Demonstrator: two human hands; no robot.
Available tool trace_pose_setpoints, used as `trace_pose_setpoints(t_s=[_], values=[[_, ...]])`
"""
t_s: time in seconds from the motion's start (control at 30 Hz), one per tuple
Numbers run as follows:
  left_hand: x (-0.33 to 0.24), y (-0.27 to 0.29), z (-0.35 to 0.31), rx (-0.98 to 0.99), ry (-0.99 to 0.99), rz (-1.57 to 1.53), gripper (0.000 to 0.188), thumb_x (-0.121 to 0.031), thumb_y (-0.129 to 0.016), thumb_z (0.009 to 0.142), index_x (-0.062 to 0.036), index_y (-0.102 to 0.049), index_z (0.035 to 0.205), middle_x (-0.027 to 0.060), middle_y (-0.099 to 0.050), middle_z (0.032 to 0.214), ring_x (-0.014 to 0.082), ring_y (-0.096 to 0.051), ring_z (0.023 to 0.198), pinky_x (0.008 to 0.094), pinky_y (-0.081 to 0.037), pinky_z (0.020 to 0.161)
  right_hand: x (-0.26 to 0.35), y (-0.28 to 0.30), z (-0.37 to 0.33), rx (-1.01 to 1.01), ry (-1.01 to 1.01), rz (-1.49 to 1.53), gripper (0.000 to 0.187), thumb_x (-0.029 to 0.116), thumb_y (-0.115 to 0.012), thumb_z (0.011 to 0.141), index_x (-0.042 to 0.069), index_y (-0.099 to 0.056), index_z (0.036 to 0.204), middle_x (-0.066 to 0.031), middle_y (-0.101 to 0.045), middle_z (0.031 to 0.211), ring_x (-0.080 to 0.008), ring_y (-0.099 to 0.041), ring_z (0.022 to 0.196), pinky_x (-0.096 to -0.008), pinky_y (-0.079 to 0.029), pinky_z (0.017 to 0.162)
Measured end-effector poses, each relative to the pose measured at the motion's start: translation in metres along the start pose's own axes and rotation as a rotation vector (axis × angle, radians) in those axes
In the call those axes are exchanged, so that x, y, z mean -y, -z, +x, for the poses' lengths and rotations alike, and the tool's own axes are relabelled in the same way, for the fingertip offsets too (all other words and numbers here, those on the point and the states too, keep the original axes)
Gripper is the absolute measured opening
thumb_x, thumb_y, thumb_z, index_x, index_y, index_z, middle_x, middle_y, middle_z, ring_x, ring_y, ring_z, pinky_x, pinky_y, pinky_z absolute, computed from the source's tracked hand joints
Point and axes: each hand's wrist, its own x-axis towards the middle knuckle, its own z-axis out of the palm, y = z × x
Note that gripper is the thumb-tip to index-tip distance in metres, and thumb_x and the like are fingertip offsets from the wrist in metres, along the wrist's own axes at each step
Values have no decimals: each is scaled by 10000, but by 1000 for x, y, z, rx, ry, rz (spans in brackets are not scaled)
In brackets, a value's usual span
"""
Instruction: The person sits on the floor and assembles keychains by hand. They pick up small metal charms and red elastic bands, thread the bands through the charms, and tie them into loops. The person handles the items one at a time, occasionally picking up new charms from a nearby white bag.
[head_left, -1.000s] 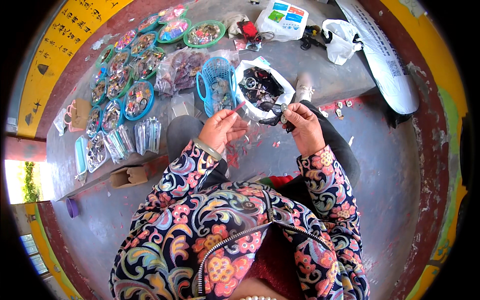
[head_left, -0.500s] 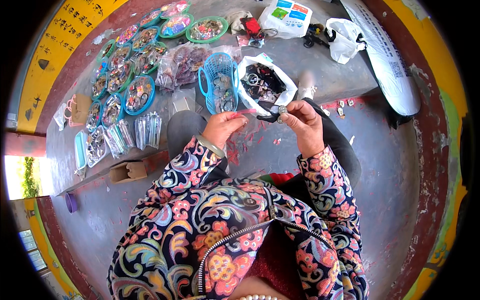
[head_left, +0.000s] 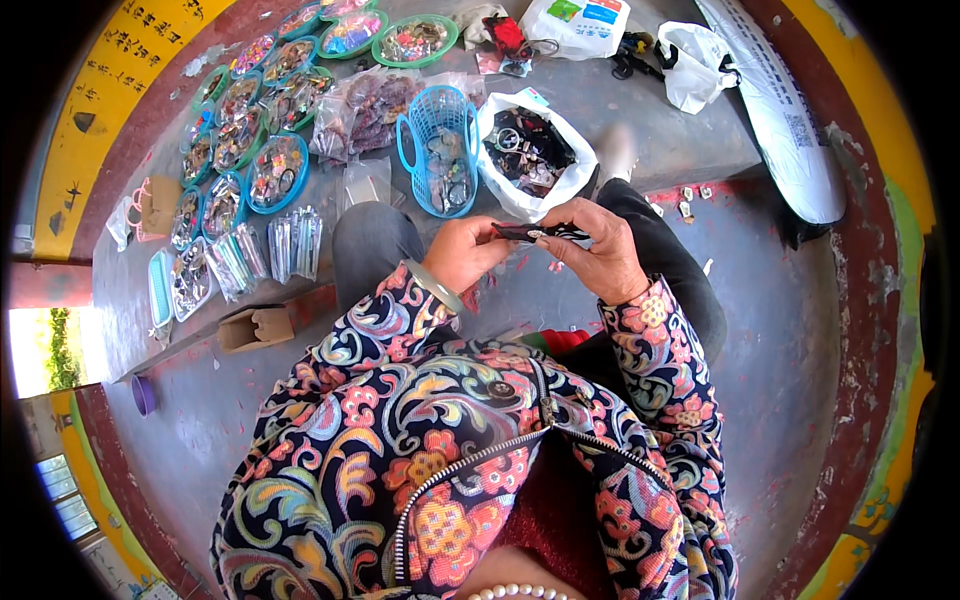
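Two hands meet in front of the seated person's knees, both raised a little above the lap, forearms in flowered sleeves angling in from either side. Left hand has its fingers curled, thumb and fingertips pinching the left end of a thin dark strip; a pale green bangle circles that wrist. Right hand is turned palm inward, fingers bent over the strip's right end and gripping it, so the strip lies level between the two hands, just near of a white bag. What the strip is made of I cannot tell; a small pale spot shows near its middle.

Just beyond the hands, on the grey floor, the white bag stands open with dark small items inside. Touching its left side is a blue basket with a handle. Farther left, a row of round trays filled with colourful bits curves toward the far edge, and clear packets lie near them. A small cardboard box sits at the near left.
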Motion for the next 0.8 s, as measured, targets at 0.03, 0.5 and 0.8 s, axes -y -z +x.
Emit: trace_pose_setpoints(t_s=[0.03,0.5,0.8], values=[[0,2,0,4,1,2,180,-65,-553,787,7,-619,937,-9,-589,767,41,-494,696,194,-403,625,-1,1,1,7,4,-19,166,3,-665,704,4,-583,848,-58,-588,786,-141,-573,725,-266,-455,641],[10,8,1,41,9,182,219,-75,-496,815,31,-612,967,10,-594,772,52,-520,687,207,-428,612,-7,-3,-1,111,-203,96,164,-67,-627,713,-22,-587,865,-55,-570,773,-102,-560,646,-228,-474,541],[28,8,5,41,-175,44,228,-106,-495,776,19,-620,920,102,-601,649,109,-538,583,267,-430,556,-11,-1,-2,179,-191,31,174,-56,-637,690,-4,-588,848,-66,-561,738,-121,-564,620,-248,-450,541]])
